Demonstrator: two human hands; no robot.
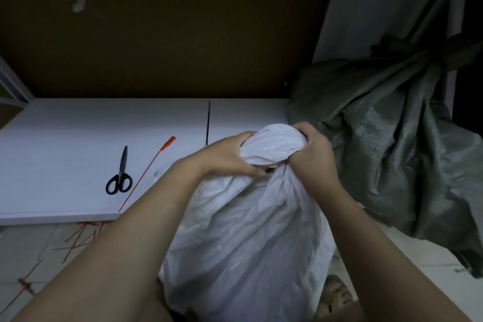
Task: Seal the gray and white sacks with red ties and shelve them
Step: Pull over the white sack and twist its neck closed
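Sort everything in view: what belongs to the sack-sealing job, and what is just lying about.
Job: white sack, its neck gripped by left hand and right hand; gray sack; red tie; shelf.
Lying about: scissors; black rod; red strips on floor.

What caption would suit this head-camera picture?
Left hand and right hand grip the white sack; scissors and red tie lie nearby.
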